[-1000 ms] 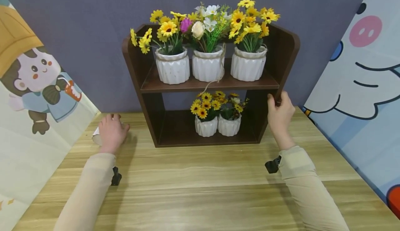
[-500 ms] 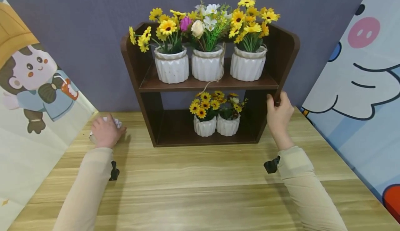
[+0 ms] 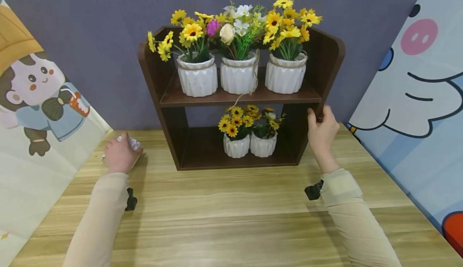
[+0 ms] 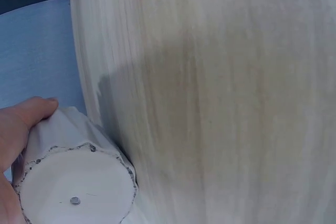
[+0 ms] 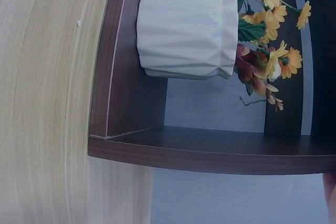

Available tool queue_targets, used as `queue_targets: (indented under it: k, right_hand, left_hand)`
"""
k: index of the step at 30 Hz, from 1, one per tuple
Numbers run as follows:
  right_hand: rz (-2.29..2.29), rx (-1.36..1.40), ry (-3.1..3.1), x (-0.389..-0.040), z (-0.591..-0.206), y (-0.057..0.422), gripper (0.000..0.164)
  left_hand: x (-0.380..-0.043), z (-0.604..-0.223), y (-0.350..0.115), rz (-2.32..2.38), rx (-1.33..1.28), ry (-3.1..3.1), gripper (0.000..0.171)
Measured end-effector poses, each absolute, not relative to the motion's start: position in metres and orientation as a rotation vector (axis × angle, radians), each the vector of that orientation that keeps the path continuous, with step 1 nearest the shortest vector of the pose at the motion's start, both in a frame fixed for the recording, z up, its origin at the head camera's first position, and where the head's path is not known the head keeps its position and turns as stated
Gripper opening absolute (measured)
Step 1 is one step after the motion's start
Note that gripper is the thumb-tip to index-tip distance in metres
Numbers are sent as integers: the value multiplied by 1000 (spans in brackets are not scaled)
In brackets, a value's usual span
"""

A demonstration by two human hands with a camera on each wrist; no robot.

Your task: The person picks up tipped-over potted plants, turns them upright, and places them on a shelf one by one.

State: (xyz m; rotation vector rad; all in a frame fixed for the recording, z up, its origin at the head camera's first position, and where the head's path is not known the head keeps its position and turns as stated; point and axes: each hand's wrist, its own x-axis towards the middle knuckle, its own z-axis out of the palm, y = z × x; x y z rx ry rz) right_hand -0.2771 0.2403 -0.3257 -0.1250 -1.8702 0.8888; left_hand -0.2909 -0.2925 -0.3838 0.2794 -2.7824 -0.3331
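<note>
At the table's far left, my left hand holds a white ribbed flowerpot, mostly hidden under it. The left wrist view shows the pot's flat base turned to the camera, with my thumb along its side; whether it holds flowers is hidden. My right hand grips the front edge of the right side panel of a dark brown two-tier shelf. Three white pots with flowers, the middle one among them, stand on the upper tier. Two smaller pots of yellow flowers stand on the lower one.
The shelf stands on a wood-grain table in front of a grey wall. Printed cartoon panels flank the table on both sides. A loose string hangs from the middle upper pot over the shelf edge.
My left hand has shifted a little to the left over the white flowerpot, and more of the pot shows beyond the fingers. My right hand stays on the shelf's side panel.
</note>
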Motion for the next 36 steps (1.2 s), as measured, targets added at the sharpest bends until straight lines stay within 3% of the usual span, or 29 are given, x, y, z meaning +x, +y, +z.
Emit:
queue_targets:
  k: [20, 36]
  right_hand:
    - [888, -108, -1869, -279, -328, 241, 27]
    - [871, -111, -1835, -281, -328, 241, 26]
  left_hand:
    - [-274, -387, -300, -528, 276, -2625, 61]
    - [-258, -390, -300, -741, 453, -2422, 72]
